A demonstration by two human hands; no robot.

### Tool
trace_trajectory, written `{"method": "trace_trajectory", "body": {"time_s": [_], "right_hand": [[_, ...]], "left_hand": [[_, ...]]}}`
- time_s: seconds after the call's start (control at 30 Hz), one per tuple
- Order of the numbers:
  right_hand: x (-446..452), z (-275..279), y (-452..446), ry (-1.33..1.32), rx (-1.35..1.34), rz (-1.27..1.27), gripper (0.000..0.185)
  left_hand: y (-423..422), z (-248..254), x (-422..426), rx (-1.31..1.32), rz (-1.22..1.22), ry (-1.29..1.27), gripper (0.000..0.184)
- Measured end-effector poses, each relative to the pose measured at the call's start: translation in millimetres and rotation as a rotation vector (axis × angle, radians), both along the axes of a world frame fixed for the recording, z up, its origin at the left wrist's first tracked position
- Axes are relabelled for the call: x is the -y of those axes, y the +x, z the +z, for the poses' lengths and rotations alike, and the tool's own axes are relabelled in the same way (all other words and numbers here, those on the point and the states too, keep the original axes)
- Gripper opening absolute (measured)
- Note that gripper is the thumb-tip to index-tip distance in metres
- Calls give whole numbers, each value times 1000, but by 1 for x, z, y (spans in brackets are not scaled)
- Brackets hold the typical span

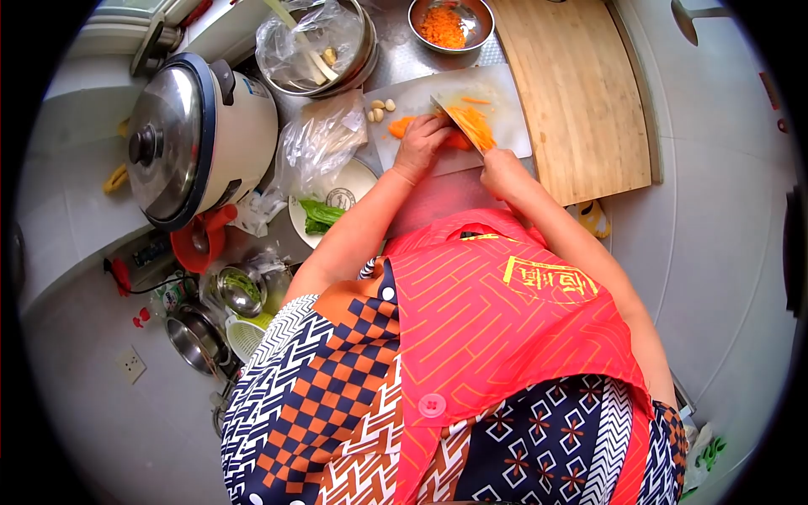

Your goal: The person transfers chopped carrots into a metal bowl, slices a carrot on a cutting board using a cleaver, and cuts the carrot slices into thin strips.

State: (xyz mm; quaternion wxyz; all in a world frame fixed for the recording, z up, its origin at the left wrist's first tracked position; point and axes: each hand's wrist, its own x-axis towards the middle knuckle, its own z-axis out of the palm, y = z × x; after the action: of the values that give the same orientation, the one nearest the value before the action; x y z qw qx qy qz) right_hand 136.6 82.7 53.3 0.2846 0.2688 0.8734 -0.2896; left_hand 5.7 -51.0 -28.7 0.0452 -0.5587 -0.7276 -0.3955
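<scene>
While a wooden board (581,101) adjoins it, a smaller white board (511,118) bears the work: the right hand (505,174) clenches the knife (456,125), the left hand (421,145) pins the carrot (401,127). Should the carrot roll, the blade could nick those nearby fingers — strips (475,129) might slide too — and a bump could scatter the loose garlic cloves (379,114).

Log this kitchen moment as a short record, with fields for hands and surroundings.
Left hand: holding down orange vegetable
Right hand: gripping knife
On white cutting board: orange strips by the blade; pale cloves toward the left edge
Beyond it: metal bowl with orange bits
To its right: wooden board
To its left: plate with green leaves; large lidded cooker
</scene>
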Motion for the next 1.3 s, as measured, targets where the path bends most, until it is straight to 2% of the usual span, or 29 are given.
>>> {"method": "trace_trajectory", "body": {"time_s": [0.5,0.7,0.87,1.03,1.13,1.23,1.3], "right_hand": [[-3,5,-5,4,80,21,20],[-4,16,8,-68,-80,-47,17],[-6,7,10,-40,-68,-6,16],[-7,8,7,22,-2,58,21],[-6,-8,12,76,-79,83,22],[-5,-5,12,51,-93,39,22],[-4,4,13,34,-107,27,22]], "left_hand": [[-2,-6,1,17,-23,-37,23],[-1,-9,-1,18,-20,-20,24],[-5,0,-2,39,-70,-36,17],[-7,42,8,-16,-93,-120,17],[-7,76,-1,21,-101,-2,16],[-14,112,-22,-8,-223,-73,16],[-22,116,-37,-38,-332,-172,19]]}}
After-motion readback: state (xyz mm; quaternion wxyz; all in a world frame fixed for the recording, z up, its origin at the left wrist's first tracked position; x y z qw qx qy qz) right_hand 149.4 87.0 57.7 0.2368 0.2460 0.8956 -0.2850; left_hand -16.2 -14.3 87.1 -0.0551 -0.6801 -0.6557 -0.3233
